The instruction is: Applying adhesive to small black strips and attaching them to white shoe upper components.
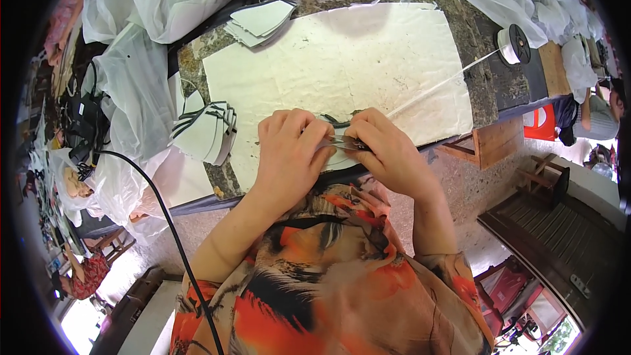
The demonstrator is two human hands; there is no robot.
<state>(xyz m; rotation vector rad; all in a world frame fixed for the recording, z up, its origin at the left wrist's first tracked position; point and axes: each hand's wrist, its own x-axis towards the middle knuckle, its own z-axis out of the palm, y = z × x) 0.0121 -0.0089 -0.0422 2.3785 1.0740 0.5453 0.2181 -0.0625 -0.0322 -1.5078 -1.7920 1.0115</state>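
My left hand [289, 148] is closed, with thumb and fingers pinched at a white flat piece with dark edging [340, 160] near the table's front edge. My right hand [389, 151] is closed around a small metal tool [340, 139] that looks like thread snips. Its shiny blades point left, toward my left fingertips, and cross above the white piece. The hands hide much of the piece and the tool's grip. Left of my left hand lies a fanned stack of similar white pieces with dark edges [209, 133].
A worn white sheet [342, 59] covers the tabletop. Another stack of white pieces [261, 21] lies at the back left. White tape runs from a spool [513, 45] at the right toward my hands. Clear plastic bags [138, 85] and a black cable [158, 194] are at the left.
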